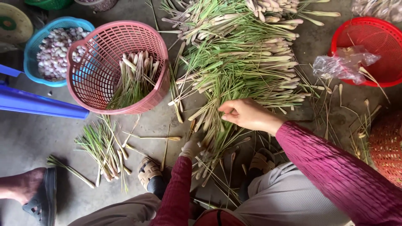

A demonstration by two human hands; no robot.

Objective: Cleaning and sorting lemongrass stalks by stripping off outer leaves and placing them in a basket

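On the concrete floor, the right hand (pixel 248 114) pinches stalks from the big lemongrass pile (pixel 234 62), fingers curled together. Lower down, the left hand (pixel 190 148) is closed around a small bundle of stalks (pixel 209 157) between the feet.

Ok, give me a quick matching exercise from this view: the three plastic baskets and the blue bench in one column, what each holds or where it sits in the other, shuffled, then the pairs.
Things:
1. pink basket
2. blue basket
3. red basket
4. blue bench

Contents or place:
A. clear crumpled plastic bag
B. small pale purple bulbs
C. left edge, beside the pink basket
D. a bundle of trimmed lemongrass stalks

Pairs: 1-D, 2-B, 3-A, 4-C
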